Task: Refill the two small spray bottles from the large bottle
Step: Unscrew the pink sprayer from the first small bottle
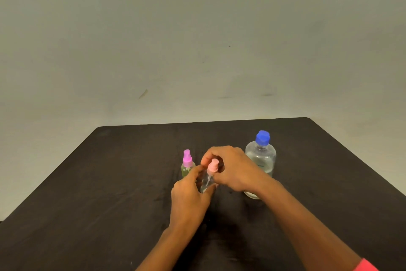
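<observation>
A small clear spray bottle with a pale pink spray top stands at the middle of the dark table. My left hand grips its body from the left. My right hand curls over the pink top, fingers pinching it. Just behind and to the left stands a second small spray bottle, yellowish-green with a magenta top, untouched. The large clear bottle with a blue cap stands upright to the right, partly hidden behind my right wrist.
The table's far edge meets a plain grey wall. Bare dark tabletop stretches on both sides of the bottles. A pink sleeve cuff shows at the bottom right.
</observation>
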Action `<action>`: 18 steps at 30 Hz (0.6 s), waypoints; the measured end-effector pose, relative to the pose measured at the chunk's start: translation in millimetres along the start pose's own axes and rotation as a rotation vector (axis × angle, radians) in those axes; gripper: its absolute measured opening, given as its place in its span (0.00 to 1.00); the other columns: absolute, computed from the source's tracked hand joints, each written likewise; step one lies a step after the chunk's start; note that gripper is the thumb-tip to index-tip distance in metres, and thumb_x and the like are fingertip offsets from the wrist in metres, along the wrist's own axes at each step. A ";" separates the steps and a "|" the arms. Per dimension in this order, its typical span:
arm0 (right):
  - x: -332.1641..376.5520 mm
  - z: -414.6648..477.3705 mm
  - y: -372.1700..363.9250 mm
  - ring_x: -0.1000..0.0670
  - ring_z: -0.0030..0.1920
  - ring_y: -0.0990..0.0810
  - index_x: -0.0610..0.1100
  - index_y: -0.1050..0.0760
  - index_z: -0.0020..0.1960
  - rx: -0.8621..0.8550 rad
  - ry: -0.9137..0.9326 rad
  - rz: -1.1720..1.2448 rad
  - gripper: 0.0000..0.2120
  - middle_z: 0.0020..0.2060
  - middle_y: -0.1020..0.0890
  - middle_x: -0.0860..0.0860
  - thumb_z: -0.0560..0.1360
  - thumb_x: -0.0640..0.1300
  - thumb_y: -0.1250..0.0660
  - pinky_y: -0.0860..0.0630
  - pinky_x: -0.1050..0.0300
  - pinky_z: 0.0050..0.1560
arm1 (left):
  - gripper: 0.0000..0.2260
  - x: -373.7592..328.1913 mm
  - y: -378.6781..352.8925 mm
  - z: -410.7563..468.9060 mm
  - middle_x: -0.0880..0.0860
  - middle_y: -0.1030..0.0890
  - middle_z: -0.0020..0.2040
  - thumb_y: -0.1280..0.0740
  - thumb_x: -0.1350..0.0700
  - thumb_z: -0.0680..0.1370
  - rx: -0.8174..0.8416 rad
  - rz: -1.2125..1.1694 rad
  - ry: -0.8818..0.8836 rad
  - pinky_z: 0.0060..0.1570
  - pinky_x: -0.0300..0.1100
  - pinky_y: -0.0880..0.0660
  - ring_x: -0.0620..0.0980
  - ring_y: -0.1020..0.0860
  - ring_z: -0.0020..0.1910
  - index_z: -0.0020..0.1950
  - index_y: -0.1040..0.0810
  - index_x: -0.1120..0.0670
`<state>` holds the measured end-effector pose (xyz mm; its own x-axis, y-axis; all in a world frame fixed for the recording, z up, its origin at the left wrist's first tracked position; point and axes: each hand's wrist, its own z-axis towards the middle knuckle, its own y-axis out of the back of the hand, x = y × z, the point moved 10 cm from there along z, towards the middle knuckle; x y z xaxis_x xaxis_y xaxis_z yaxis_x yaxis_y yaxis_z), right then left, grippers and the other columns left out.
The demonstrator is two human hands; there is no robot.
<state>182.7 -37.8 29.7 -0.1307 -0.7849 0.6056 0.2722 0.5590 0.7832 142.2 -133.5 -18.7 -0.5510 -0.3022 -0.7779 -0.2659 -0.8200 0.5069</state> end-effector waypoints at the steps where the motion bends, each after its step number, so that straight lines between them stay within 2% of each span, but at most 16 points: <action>1: -1.0 -0.6 -0.3 0.53 0.50 0.21 0.51 0.24 0.56 0.006 -0.012 0.017 0.15 0.52 0.20 0.54 0.71 0.39 0.32 0.20 0.56 0.50 | 0.17 -0.6 -0.4 -0.4 0.37 0.24 0.42 0.25 0.55 0.69 0.000 -0.004 0.000 0.40 0.19 0.32 0.31 0.25 0.38 0.57 0.22 0.49; 3: -1.4 -2.4 2.7 0.53 0.52 0.22 0.51 0.26 0.59 -0.020 -0.045 -0.015 0.16 0.53 0.22 0.54 0.72 0.48 0.30 0.22 0.56 0.53 | 0.14 -1.5 -0.7 -1.2 0.36 0.23 0.39 0.25 0.55 0.69 0.004 -0.011 0.001 0.39 0.21 0.31 0.31 0.24 0.40 0.48 0.25 0.42; 5: 2.1 -4.1 7.9 0.52 0.49 0.23 0.48 0.25 0.56 -0.063 -0.068 -0.213 0.14 0.49 0.21 0.51 0.75 0.54 0.34 0.25 0.57 0.50 | 0.16 -1.7 -0.9 -1.5 0.35 0.24 0.37 0.24 0.56 0.68 0.003 -0.014 0.001 0.39 0.21 0.31 0.27 0.25 0.43 0.44 0.28 0.39; 7: 6.1 -6.2 7.5 0.50 0.45 0.24 0.45 0.24 0.52 -0.061 -0.068 -0.355 0.13 0.47 0.20 0.48 0.78 0.53 0.38 0.29 0.57 0.44 | 0.16 -3.3 -0.4 -1.7 0.33 0.25 0.37 0.24 0.57 0.68 0.000 -0.023 -0.009 0.40 0.20 0.32 0.24 0.27 0.44 0.48 0.25 0.41; 10: 9.3 -8.8 2.0 0.49 0.47 0.25 0.47 0.25 0.52 0.015 -0.013 -0.343 0.04 0.48 0.21 0.49 0.77 0.43 0.36 0.31 0.58 0.44 | 0.17 -5.3 -1.0 -2.2 0.31 0.27 0.38 0.24 0.58 0.68 0.001 -0.046 -0.012 0.40 0.19 0.33 0.22 0.27 0.43 0.53 0.23 0.44; 12: 9.2 -10.9 -1.7 0.49 0.51 0.25 0.49 0.26 0.55 0.090 0.016 -0.328 0.11 0.51 0.24 0.50 0.75 0.39 0.35 0.29 0.58 0.48 | 0.17 -5.7 -1.3 -2.8 0.30 0.27 0.38 0.24 0.57 0.68 -0.001 -0.049 -0.020 0.40 0.19 0.33 0.23 0.27 0.42 0.55 0.21 0.47; 13: 8.6 -11.7 -2.5 0.49 0.53 0.25 0.50 0.28 0.59 0.105 0.014 -0.320 0.13 0.53 0.25 0.50 0.75 0.40 0.35 0.28 0.57 0.51 | 0.16 -7.1 -0.9 -2.8 0.31 0.27 0.37 0.24 0.56 0.68 -0.004 -0.045 -0.033 0.40 0.19 0.32 0.24 0.26 0.43 0.55 0.20 0.48; 15: 6.5 -13.5 0.0 0.48 0.54 0.26 0.49 0.30 0.62 0.068 -0.014 -0.325 0.15 0.54 0.26 0.50 0.77 0.48 0.35 0.28 0.55 0.53 | 0.12 -9.9 0.7 -2.8 0.34 0.24 0.36 0.25 0.56 0.69 -0.014 -0.033 -0.072 0.40 0.23 0.30 0.29 0.25 0.44 0.51 0.19 0.48; 17: 2.7 -14.0 5.2 0.47 0.51 0.24 0.46 0.28 0.57 -0.001 -0.042 -0.382 0.14 0.51 0.23 0.48 0.78 0.54 0.39 0.28 0.54 0.50 | 0.13 -10.4 3.3 -3.5 0.36 0.21 0.39 0.25 0.55 0.69 -0.039 -0.035 -0.098 0.43 0.28 0.27 0.35 0.22 0.44 0.51 0.19 0.47; 18: 2.4 -14.6 6.3 0.47 0.50 0.24 0.45 0.27 0.55 -0.017 -0.040 -0.412 0.12 0.49 0.21 0.47 0.79 0.53 0.40 0.28 0.54 0.47 | 0.14 -10.6 5.2 -4.1 0.37 0.21 0.42 0.24 0.55 0.68 -0.056 -0.030 -0.107 0.46 0.29 0.26 0.35 0.22 0.43 0.53 0.19 0.48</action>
<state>198.0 -40.1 34.0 -0.2686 -0.9311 0.2469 0.2053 0.1951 0.9591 150.0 -136.6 -9.3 -0.6259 -0.2255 -0.7466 -0.2406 -0.8548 0.4598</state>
